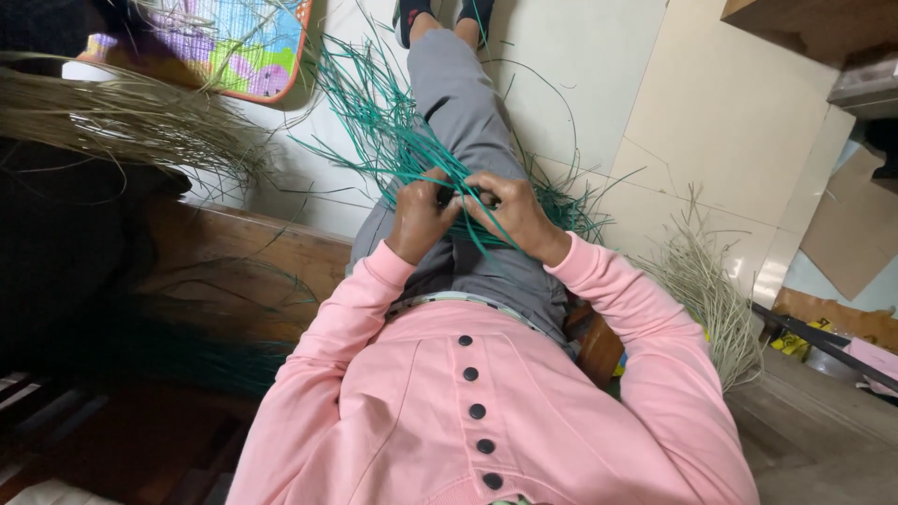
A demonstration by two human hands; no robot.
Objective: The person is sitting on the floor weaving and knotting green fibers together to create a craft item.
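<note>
Green strips (402, 131), fanned over the lap: left hand (418, 217) and right hand (510, 213) meet at their crossing, fingers pinched narrow on single strands; best kept taut, close-worked, loose ends clear of the pale straw (711, 299) beside.

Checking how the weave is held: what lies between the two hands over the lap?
In the head view, crossed green strands run between the left hand and the right hand, pinched by both, with grey trousers beneath.
</note>
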